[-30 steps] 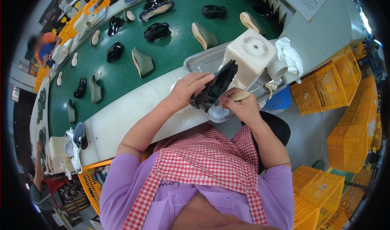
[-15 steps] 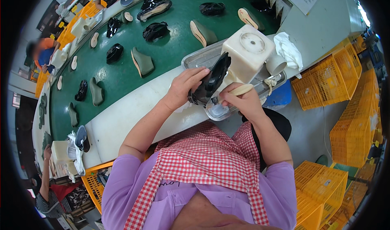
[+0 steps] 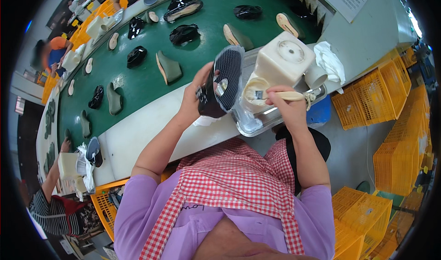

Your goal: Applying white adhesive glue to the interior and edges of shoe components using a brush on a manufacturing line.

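My left hand (image 3: pixel 192 94) grips a glossy black shoe upper (image 3: pixel 210 92) by its outer side, above the white table edge. Its grey, mesh-patterned underside faces right, with an opening in the middle. In my right hand (image 3: pixel 290 107), the fingers are closed round the pale handle of a brush (image 3: pixel 292 96). The brush's dark bristle end is at the mouth of a cream-coloured pot (image 3: pixel 252 104), which holds whitish stuff. Against the pot stands a white boxy plastic container (image 3: pixel 284 57). Both are on a shallow metal tray (image 3: pixel 248 130).
A green conveyor belt (image 3: pixel 151 87) carries black uppers and olive wedge soles (image 3: pixel 169 68). Beside the container are a white cup (image 3: pixel 315 76) and a crumpled cloth (image 3: pixel 329 62). Yellow crates (image 3: pixel 349 99) are stacked at right. Co-workers (image 3: pixel 56 53) are along the left.
The brush has moved from beside the shoe upper up and right to the pot. My left hand has turned the upper, so its mesh underside now shows, and shifted it slightly left.
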Motion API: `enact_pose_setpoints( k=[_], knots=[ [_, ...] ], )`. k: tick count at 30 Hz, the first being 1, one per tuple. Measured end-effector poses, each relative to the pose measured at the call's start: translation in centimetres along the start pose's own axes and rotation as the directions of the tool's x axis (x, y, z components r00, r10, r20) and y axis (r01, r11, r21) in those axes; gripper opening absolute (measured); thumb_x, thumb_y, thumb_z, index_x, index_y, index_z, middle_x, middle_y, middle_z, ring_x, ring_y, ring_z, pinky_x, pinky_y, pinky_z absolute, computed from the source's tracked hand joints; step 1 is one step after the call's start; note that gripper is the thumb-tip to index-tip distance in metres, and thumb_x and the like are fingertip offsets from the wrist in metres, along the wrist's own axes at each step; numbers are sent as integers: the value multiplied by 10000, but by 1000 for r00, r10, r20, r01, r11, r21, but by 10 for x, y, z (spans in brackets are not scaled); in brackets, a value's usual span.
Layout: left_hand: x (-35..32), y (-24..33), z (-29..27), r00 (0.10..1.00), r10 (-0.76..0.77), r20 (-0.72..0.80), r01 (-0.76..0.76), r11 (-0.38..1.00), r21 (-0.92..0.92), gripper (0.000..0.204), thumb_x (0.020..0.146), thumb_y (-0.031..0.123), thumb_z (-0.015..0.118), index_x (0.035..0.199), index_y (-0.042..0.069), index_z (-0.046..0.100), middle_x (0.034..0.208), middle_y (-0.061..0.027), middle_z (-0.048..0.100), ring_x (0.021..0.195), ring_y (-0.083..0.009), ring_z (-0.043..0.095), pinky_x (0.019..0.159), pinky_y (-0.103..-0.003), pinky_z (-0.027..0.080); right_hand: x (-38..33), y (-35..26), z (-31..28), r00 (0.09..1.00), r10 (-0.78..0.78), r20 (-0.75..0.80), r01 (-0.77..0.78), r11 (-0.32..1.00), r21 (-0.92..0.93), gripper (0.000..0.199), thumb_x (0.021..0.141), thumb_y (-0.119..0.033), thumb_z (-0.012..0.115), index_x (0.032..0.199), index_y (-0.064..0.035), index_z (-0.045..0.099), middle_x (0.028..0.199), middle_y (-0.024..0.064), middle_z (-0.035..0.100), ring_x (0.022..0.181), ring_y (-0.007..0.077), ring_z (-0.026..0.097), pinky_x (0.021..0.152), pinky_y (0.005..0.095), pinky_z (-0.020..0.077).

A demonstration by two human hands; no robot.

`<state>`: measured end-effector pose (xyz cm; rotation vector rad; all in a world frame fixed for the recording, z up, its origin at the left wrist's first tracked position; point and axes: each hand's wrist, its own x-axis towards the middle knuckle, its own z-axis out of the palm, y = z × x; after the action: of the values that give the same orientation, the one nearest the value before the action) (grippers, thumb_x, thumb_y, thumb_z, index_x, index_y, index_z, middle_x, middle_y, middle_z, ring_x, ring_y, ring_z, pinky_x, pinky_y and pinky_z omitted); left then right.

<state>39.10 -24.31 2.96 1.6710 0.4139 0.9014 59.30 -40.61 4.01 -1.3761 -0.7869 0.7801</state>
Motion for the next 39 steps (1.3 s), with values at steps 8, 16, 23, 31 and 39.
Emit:
enact_pose_setpoints(
  k=[8,16,23,31,39],
  knots=[
    [-5,10,-38,876,-451,170,473,872,-127,410,826,85,645,1217,10,545,1033,-104,651,683,-133,625,565,-238,522,0,-8,1,961,-267,-72,269,963,14,123,862,-22,622,974,-7,672,948,52,655,831,116,633,767,247,501],
    [-21,3,-19,560,-680,473,759,193,-621,174,812,-61,572,975,-45,629,940,-174,653,767,-198,648,570,-233,529,9,-19,20,798,-521,302,588,783,-203,144,785,16,651,924,3,685,879,93,675,820,216,603,744,319,460],
    [-35,-26,-10,481,-704,522,848,223,-480,253,823,-31,601,1076,-29,591,1058,-180,629,901,-254,646,696,-343,583,13,-13,27,788,-478,388,581,786,-213,153,790,-3,656,940,-8,691,885,99,669,817,204,604,741,311,460],
    [-32,-14,-24,569,-660,490,812,354,-465,310,825,-19,610,1132,-39,573,1085,-165,628,1002,-259,627,794,-372,573,7,3,17,950,-139,279,217,937,-273,131,809,-31,665,935,-22,701,915,67,669,878,157,614,804,273,468],
    [-35,-6,-15,583,-691,428,801,401,-444,302,829,0,624,1126,-24,577,1023,-154,656,805,-183,664,600,-266,561,7,-9,33,911,-295,288,355,916,-185,118,825,-20,645,930,-14,698,948,66,667,891,156,618,811,264,467]
  ],
)
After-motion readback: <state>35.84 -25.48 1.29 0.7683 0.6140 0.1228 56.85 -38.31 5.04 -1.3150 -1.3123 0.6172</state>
